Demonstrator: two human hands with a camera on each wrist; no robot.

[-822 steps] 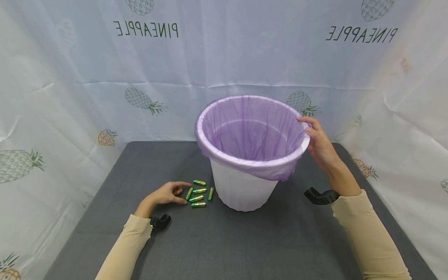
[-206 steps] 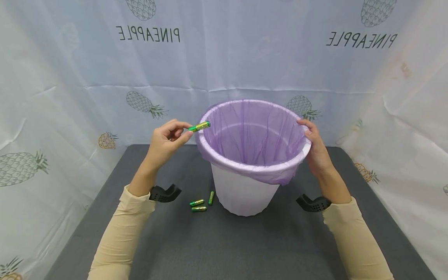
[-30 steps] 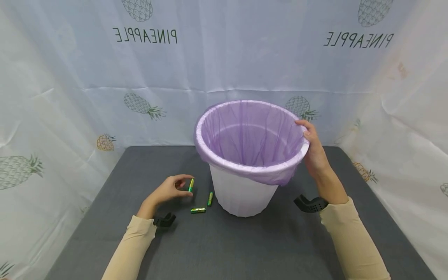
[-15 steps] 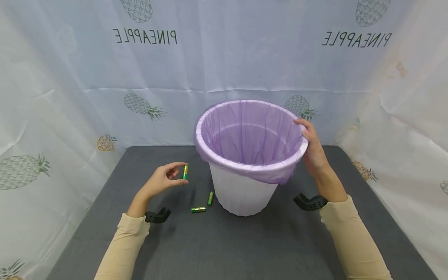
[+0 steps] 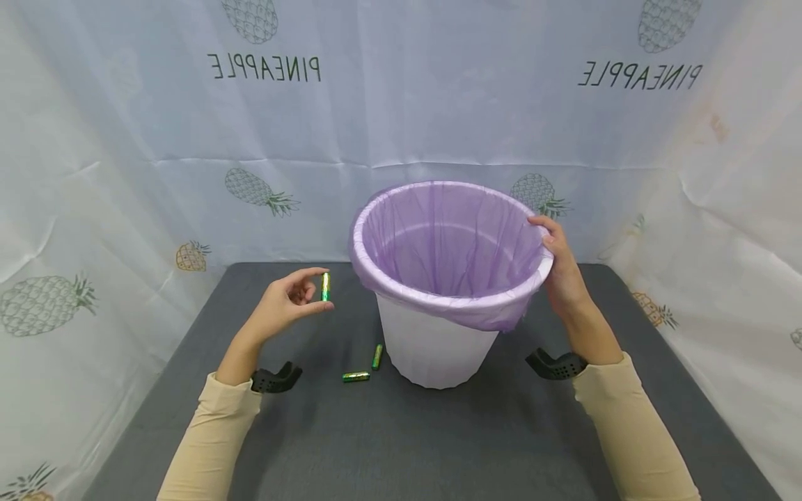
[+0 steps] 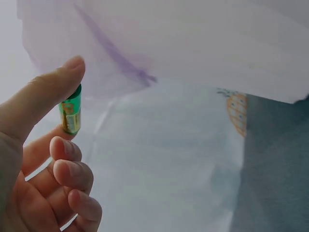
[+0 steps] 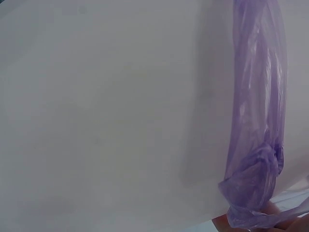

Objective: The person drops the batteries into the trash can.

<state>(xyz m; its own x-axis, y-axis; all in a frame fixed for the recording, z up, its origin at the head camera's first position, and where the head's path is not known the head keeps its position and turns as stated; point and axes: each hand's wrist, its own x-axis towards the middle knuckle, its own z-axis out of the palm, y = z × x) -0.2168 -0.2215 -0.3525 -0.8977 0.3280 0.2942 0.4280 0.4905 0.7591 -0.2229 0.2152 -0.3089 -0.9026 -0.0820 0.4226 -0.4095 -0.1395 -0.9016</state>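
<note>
Lettering on the far curtain, mirrored, reads PINEAPPLE at left and right in the head view. The left hand pinches a green-and-gold battery between thumb and fingertip, left of the white bin; two more batteries lie on the dark table by its base. The right hand grips the bin's right rim over the purple liner. The left wrist view shows the pinched battery's green-and-gold label, its print unreadable. The right wrist view shows only part of the right hand, below bunched liner.
</note>
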